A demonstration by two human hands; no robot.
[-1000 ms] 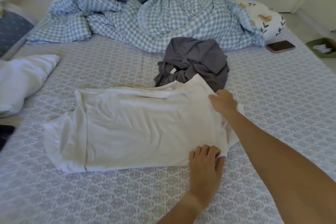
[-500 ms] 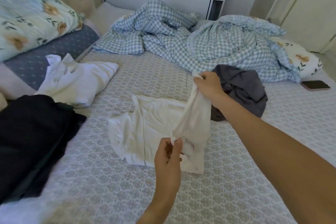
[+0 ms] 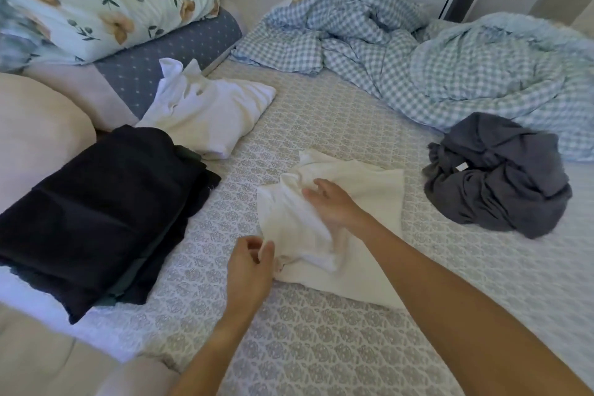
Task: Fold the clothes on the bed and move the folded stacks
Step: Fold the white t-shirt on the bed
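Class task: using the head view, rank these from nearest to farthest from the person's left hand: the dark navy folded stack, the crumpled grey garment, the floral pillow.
Measured from the left hand:
1. Dark navy folded stack, just to its left.
2. Crumpled grey garment, across the bed to the right.
3. Floral pillow, far up at the bed's head, left.

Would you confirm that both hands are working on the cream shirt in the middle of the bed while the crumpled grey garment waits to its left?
One detail is off: the head view shows the crumpled grey garment lying to the right of the cream shirt, not the left. The rest holds: the left hand and right hand are both on that shirt, mid-bed.
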